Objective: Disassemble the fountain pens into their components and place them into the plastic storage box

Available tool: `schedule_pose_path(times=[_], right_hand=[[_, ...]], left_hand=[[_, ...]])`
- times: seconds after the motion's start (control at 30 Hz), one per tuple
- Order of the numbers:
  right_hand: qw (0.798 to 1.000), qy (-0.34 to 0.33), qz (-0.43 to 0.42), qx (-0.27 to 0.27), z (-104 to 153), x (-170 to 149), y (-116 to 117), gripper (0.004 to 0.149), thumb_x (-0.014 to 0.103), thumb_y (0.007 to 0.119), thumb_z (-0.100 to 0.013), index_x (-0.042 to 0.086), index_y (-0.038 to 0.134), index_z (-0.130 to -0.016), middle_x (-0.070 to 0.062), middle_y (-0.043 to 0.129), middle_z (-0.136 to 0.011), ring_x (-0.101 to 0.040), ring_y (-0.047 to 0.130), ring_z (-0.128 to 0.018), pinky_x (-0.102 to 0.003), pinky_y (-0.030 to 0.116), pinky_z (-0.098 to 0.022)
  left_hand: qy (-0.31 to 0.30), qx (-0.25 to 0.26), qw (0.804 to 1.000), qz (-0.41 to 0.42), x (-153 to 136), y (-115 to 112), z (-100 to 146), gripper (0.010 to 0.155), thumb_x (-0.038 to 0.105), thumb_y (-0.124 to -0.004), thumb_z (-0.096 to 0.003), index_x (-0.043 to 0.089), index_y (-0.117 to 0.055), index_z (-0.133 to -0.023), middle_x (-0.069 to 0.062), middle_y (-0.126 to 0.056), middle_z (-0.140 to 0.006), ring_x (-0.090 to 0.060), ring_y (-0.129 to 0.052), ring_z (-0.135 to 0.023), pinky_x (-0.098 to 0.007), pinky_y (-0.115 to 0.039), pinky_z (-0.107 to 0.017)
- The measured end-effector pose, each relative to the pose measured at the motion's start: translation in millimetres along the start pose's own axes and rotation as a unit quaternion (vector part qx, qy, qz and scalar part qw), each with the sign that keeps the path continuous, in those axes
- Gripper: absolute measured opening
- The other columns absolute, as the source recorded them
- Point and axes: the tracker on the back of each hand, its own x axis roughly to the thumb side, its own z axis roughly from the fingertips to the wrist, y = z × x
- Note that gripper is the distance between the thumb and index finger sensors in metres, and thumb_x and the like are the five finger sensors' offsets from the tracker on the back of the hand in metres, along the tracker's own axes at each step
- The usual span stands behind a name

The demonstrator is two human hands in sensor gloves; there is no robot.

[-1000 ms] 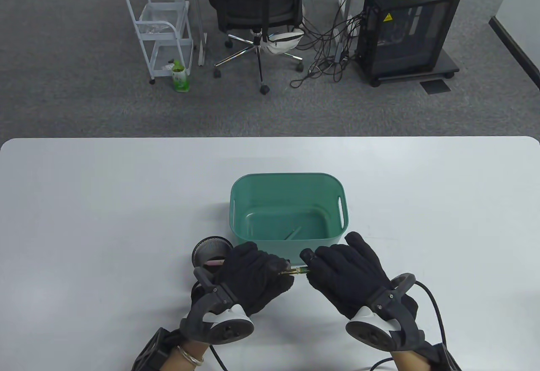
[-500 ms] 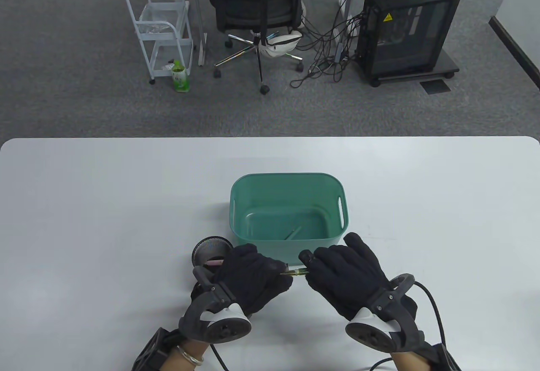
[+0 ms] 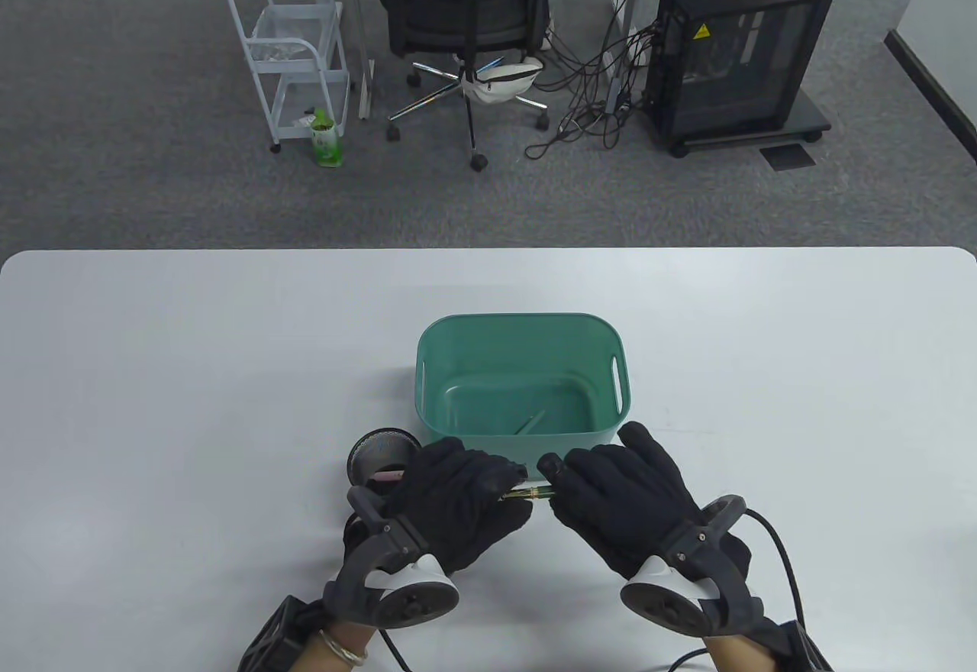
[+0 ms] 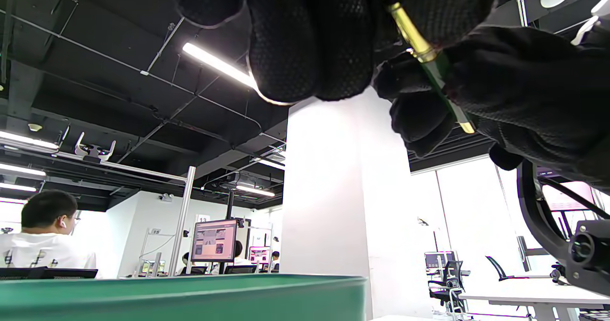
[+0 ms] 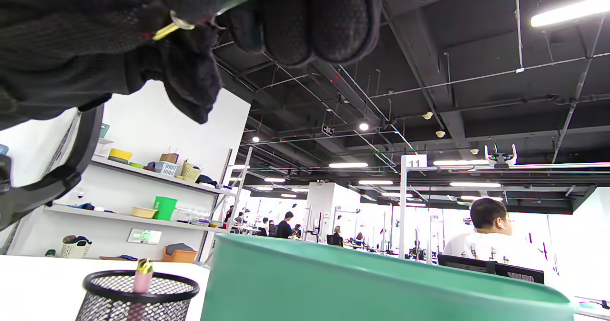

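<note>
A green fountain pen [image 3: 532, 492] with gold bands is held level just in front of the green plastic storage box [image 3: 427, 389]. My left hand [image 3: 467, 494] grips its left end and my right hand [image 3: 611, 496] grips its right end. The left wrist view shows the fountain pen [image 4: 431, 63] with a gold section between both gloves. In the right wrist view only a gold ring [image 5: 174, 25] and a green strip of it show. A green pen part [image 3: 529, 422] lies on the box floor. A pink pen [image 3: 388, 476] stands in the black mesh holder [image 3: 378, 452].
The mesh holder [image 5: 138, 290] stands directly left of the box wall [image 5: 362, 287]. Cables run from both hand trackers off the table's front edge. An office chair, a white cart and a computer case stand on the floor beyond the table.
Both hands have shifted very slightly to the left while holding the pen. The left tracker has tilted a little. The box and the holder have not moved.
</note>
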Motion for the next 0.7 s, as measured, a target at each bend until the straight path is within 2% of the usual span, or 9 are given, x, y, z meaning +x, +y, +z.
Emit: schedule_pose_path(times=[0.7], right_hand=[[1.000,-0.003,-0.002,0.000,-0.2,0.3,0.4,0.045,0.048,0.069,-0.058,0.032,0.081,-0.098,0.007,0.083,-0.091,-0.014,0.084,-0.082,-0.053,0.054,-0.081]], left_hand=[[-0.001,-0.002,1.000,0.017,-2.4,-3.0,-1.5,0.051,0.048,-0.055,-0.0689,0.012,-0.088,-0.083,-0.002,-0.105,-0.069,-0.021,-0.103,-0.059,-0.049,-0.071,-0.069]])
